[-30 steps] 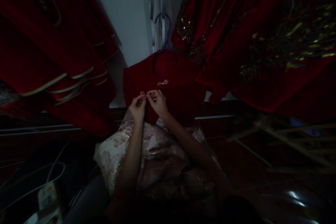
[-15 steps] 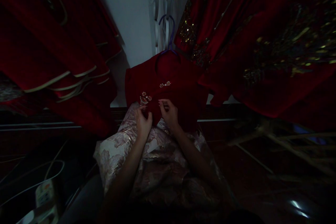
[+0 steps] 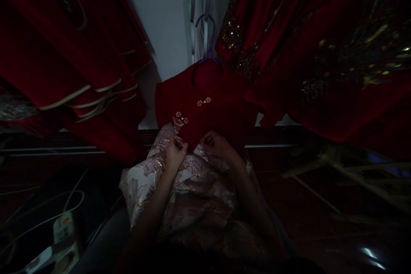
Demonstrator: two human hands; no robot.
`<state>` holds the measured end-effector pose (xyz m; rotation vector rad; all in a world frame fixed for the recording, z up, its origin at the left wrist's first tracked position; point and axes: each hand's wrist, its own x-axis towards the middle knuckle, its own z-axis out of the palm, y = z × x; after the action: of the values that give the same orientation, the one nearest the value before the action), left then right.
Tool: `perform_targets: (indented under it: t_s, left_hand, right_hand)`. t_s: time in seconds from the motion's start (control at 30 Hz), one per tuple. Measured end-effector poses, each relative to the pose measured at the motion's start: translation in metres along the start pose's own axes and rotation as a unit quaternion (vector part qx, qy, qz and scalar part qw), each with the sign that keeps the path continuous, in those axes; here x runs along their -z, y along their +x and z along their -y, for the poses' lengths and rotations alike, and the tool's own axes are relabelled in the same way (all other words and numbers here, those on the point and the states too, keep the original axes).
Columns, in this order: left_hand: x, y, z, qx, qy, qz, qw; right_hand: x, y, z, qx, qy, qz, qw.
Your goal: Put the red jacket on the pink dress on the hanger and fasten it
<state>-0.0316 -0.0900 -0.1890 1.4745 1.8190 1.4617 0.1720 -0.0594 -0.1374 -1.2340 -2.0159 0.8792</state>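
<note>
A red top (image 3: 221,115) on a purple hanger (image 3: 211,36) lies in front of me, with a pearl-beaded clasp (image 3: 204,102) and a beaded ornament with hanging strands (image 3: 180,122). My left hand (image 3: 175,152) is pinched closed just below that ornament, over the garment's lower part. At the lower right, my right hand (image 3: 220,145) has its fingers curled beside a small beaded piece (image 3: 202,141). Whatever the fingertips hold is too dark and small to name. Under both forearms spreads a shiny pink-and-white patterned cloth (image 3: 141,182).
Red garments with pale piping (image 3: 105,94) hang at the left. More red garments with gold sequins (image 3: 359,60) hang at the right. A power strip (image 3: 64,231) with a white cable is at lower left, and a wooden frame (image 3: 337,169) stands at right.
My right hand has moved down and to the right, away from the middle of the top. My left hand has drawn its fingers together and sits slightly lower. The view has shifted slightly.
</note>
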Motion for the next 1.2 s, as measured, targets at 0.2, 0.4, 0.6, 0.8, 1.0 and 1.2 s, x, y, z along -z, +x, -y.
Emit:
perform_targets:
  t_s: [0.2,0.4,0.6,0.8,1.0,1.2]
  left_hand:
    - [0.000,-0.004,-0.007,-0.016,-0.073,-0.013,0.997]
    - [0.003,-0.002,-0.006,0.035,-0.167,-0.049,0.984]
    - [0.003,0.000,-0.004,0.063,-0.175,-0.045,0.981]
    - [0.006,-0.006,-0.007,0.071,-0.156,-0.040,0.984]
    - [0.011,-0.008,-0.001,0.062,-0.161,-0.044,0.984]
    - [0.011,-0.007,0.003,0.069,-0.170,-0.045,0.982]
  right_hand:
    - [-0.010,0.003,0.003,-0.001,0.008,-0.040,0.999]
    - [-0.013,0.010,-0.006,-0.018,0.105,-0.064,0.992]
    - [-0.020,0.014,-0.020,-0.062,0.194,-0.025,0.979]
    - [-0.016,0.009,-0.007,-0.049,0.061,-0.063,0.995]
    - [-0.007,0.003,0.014,-0.018,0.126,-0.031,0.991]
    - [-0.039,0.000,0.035,-0.012,0.174,-0.022,0.984]
